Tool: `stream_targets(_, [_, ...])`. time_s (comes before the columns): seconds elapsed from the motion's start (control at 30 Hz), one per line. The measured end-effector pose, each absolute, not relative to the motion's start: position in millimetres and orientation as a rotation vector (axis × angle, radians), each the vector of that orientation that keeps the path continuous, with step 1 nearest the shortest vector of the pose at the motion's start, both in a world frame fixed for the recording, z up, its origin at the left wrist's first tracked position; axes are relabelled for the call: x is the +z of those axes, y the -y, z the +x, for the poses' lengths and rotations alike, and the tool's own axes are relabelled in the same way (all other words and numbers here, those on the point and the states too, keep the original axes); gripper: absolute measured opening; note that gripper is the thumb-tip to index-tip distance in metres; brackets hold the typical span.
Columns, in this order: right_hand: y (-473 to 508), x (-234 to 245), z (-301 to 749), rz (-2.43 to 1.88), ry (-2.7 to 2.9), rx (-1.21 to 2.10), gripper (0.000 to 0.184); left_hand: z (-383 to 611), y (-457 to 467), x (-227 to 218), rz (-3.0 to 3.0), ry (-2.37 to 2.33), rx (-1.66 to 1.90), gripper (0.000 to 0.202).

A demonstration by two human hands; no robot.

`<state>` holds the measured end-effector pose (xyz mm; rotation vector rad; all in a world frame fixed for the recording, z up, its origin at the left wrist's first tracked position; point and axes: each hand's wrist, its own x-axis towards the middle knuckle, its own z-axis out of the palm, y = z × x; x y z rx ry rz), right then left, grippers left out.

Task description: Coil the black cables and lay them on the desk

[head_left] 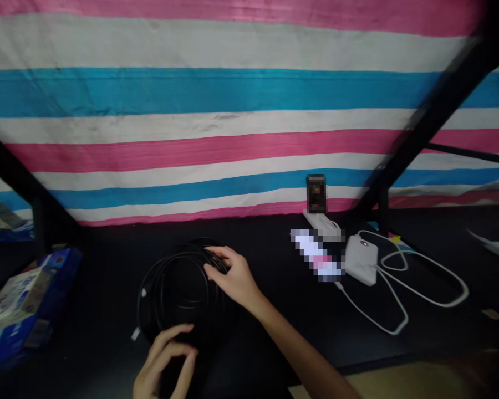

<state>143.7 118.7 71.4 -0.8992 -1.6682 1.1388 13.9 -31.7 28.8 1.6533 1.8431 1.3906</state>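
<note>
A black coiled cable point(166, 288) lies on the dark table point(274, 310). My right hand point(233, 277) rests on the coil's right side, its fingers curled over the strands. My left hand point(166, 360) sits at the coil's near edge with fingers bent around the cable there. A small white connector end point(135, 333) sticks out at the coil's lower left.
A white power adapter point(361, 259) with a looping white cord point(424, 288) lies to the right, next to a white power strip point(322, 224). A blue box point(20, 310) stands at the left. A striped pink, blue and white cloth point(233, 111) hangs behind, and black frame bars point(432, 111) cross it.
</note>
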Motion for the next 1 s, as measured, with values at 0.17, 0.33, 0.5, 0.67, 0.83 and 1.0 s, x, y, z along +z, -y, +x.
stream_targets(0.17, [-105.6,85.2,145.2,-0.586,1.582,1.604,0.038,15.1,25.0,36.7,1.357,-1.674,1.457,0.051])
stream_targets(0.33, [-86.9,92.7,143.8,-0.324,1.889,1.520,0.036,38.2,14.0,52.6,1.144,-1.461,1.482,0.065])
stream_targets(0.5, [-87.8,86.8,139.8,-0.350,1.976,1.433,0.027,44.9,14.9,63.1,0.978,-1.584,1.528,0.060])
stream_targets(0.67, [-101.4,71.9,133.4,-0.462,1.713,1.694,0.038,36.7,17.1,71.4,0.933,-1.505,1.421,0.062])
stream_targets(0.83, [-108.7,62.8,131.3,-0.476,1.364,2.123,0.053,25.7,16.1,76.6,1.002,-1.573,1.445,0.051])
stream_targets(1.0, [-121.4,67.1,140.0,-0.611,1.156,2.124,0.050,13.8,19.6,74.5,0.937,-1.634,1.463,0.054])
